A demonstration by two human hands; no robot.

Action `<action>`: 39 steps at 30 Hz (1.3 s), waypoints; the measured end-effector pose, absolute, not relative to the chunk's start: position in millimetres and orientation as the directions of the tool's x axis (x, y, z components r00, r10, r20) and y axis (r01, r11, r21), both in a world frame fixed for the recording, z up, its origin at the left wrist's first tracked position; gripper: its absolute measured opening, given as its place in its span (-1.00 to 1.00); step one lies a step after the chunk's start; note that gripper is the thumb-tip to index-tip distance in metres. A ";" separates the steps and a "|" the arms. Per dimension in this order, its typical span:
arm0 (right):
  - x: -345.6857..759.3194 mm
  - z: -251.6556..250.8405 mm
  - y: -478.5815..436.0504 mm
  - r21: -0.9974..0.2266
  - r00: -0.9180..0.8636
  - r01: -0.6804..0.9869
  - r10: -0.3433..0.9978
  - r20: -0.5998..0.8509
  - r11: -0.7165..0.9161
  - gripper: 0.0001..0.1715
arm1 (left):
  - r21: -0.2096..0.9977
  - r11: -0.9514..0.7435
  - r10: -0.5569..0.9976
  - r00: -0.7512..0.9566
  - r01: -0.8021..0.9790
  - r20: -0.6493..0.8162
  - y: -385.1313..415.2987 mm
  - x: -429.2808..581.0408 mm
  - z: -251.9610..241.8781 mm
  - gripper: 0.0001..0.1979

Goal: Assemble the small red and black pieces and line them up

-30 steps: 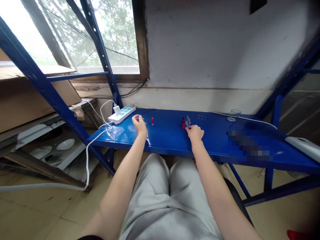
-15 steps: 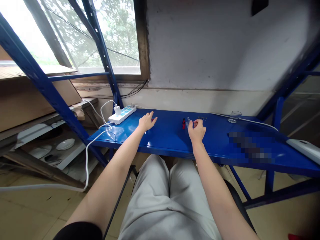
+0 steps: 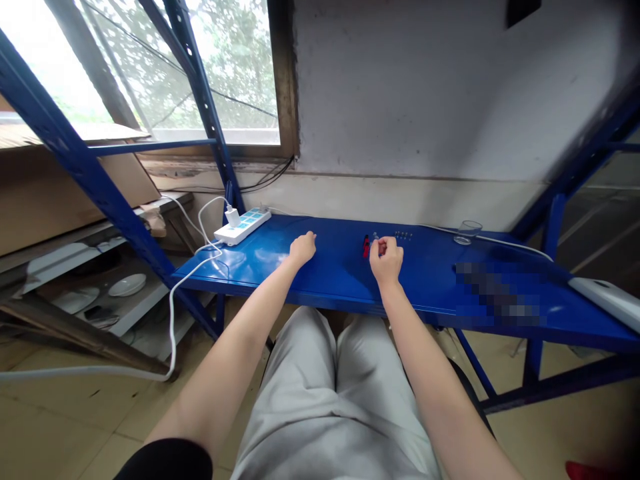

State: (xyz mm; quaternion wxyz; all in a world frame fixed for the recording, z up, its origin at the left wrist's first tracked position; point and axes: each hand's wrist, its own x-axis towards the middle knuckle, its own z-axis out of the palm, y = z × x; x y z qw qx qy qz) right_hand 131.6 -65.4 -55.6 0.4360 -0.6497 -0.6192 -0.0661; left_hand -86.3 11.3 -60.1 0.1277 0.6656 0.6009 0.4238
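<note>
My left hand [image 3: 303,249] is closed over the left half of the blue table [image 3: 335,267], its fingers curled. Whatever it may hold is hidden. My right hand [image 3: 387,261] is in a pinch, thumb and fingers drawn together. Anything between its fingertips is too small to make out. Just left of these fingertips lies a small red-and-black object [image 3: 367,246]. A small clear piece [image 3: 376,235] shows right behind them; I cannot tell if they touch. Several tiny metallic pieces [image 3: 403,235] lie in rows farther back to the right.
A white power strip [image 3: 243,227] with a plug and cable lies at the table's left end. Toward the back right stands a clear glass [image 3: 468,231], beside a white cable. A blurred dark object [image 3: 495,293] and a white device [image 3: 607,300] lie on the right.
My left hand has gone from spread fingers to a closed hand and moved slightly right. The small reddish thing by its fingers no longer shows. My right hand has shifted slightly left.
</note>
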 end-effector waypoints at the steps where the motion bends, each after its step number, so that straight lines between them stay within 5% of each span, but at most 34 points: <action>1: 129.8 -56.5 -65.0 -0.446 0.168 0.876 0.750 0.640 0.185 -0.58 | 0.746 -0.264 0.913 -0.091 0.612 0.398 9.9 -81.4 -59.0 -0.79; 5: 118.2 -60.3 -61.8 -0.248 -0.155 0.878 0.734 0.661 0.409 -0.57 | 0.950 -0.251 0.964 -0.035 0.187 0.262 -0.9 -57.0 -55.7 -0.70; 8: 109.3 -62.9 -58.7 -0.153 -0.285 0.864 0.717 0.636 0.479 -0.56 | 0.975 -0.189 0.975 0.098 -0.114 0.201 -13.3 -43.2 -58.3 -0.71; 11: 105.0 -65.8 -56.5 -0.121 -0.303 0.884 0.749 0.590 0.452 -0.53 | 0.965 -0.126 0.967 0.190 -0.229 0.172 -24.9 -38.5 -64.4 -0.70; 21: 104.2 -66.3 -62.2 -0.167 -0.321 0.875 0.804 0.501 0.454 -0.56 | 0.977 -0.118 0.951 0.264 -0.176 0.162 -39.2 -41.9 -67.5 -0.66; 39: 105.6 -63.5 -65.7 -0.288 -0.229 0.854 0.811 0.539 0.432 -0.60 | 0.974 -0.102 0.986 0.110 -0.202 0.126 -39.7 -43.0 -65.5 -0.58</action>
